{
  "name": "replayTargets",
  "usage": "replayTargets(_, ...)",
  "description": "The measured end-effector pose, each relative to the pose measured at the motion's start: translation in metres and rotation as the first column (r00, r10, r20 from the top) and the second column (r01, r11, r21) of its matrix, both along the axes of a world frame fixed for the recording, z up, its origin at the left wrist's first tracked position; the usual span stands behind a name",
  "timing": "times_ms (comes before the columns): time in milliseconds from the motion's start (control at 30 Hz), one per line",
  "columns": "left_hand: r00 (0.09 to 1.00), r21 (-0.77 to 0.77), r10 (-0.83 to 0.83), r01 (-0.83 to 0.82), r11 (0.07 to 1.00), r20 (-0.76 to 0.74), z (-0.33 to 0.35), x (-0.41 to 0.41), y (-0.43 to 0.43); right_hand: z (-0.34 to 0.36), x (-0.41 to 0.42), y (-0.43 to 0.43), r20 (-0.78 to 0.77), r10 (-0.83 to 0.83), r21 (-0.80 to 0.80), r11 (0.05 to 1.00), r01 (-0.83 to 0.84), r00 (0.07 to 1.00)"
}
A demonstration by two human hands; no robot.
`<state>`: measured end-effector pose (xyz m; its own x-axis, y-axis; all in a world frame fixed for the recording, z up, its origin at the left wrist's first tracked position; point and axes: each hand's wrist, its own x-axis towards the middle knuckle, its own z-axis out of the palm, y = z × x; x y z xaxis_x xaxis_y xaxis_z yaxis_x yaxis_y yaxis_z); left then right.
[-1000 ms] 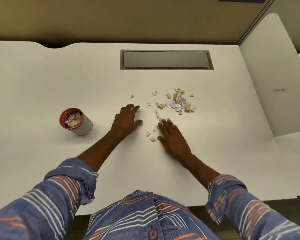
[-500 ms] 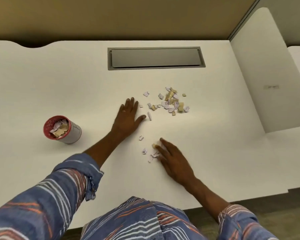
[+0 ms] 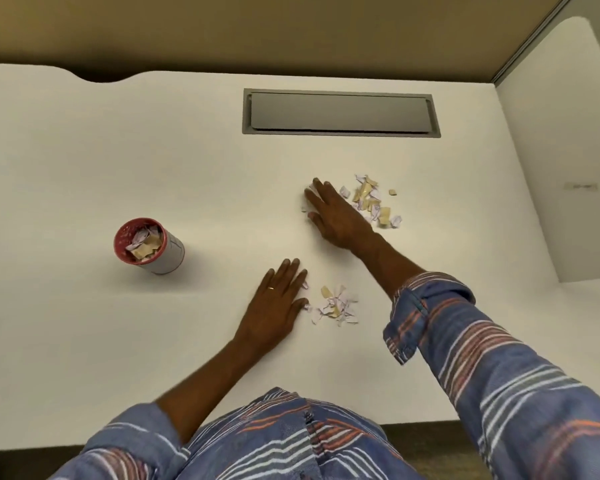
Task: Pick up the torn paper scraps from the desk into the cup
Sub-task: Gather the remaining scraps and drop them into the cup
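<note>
Your torn scraps lie in two clusters on the counter point(image 3: 84, 150): a near pile point(image 3: 335, 304) touching your left hand point(image 3: 274, 304) at its 3 o'clock, and a far pile point(image 3: 371, 200) at 12 o'clock, partly under your right hand point(image 3: 336, 218). Both hands lie flat and spread, holding nothing. The scraps look feather-light and flimsy; gather them tight, then pinch from the edges. The cup point(image 3: 149, 245) stands at 9 o'clock, already part filled.

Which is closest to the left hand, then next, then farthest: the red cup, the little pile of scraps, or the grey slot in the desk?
1. Little pile of scraps: right beside the left hand, by its thumb.
2. Red cup: off to its left.
3. Grey slot: far back on the desk.
</note>
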<state>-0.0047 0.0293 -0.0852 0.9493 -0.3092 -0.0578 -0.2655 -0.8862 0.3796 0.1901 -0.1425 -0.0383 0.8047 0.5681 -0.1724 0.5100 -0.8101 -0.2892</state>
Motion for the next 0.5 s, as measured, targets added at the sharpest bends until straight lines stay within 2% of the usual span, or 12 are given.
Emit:
replayTargets(167,0.995,-0.115,0.087,-0.082,0.99,0.042,0.014,0.011,0.005,0.0,-0.031,-0.007,0.007,0.019,0.068,0.998,-0.019,1.0)
replayTargets(367,0.991,-0.114,0.118,-0.111,0.987,0.058,0.032,0.062,0.005,0.001,-0.114,-0.044,-0.001,0.111,0.135,0.985,-0.11,0.994)
replayTargets(433,0.994,-0.082,0.079,-0.073,0.994,0.078,0.035,0.081,0.002,0.003,-0.125,-0.058,0.032,0.05,0.174,0.983,-0.055,0.998)
replayTargets(500,0.998,-0.033,0.02,-0.018,0.999,0.061,0.036,0.099,-0.003,0.004,-0.122,-0.069,0.054,-0.086,0.199,0.977,0.074,0.995)
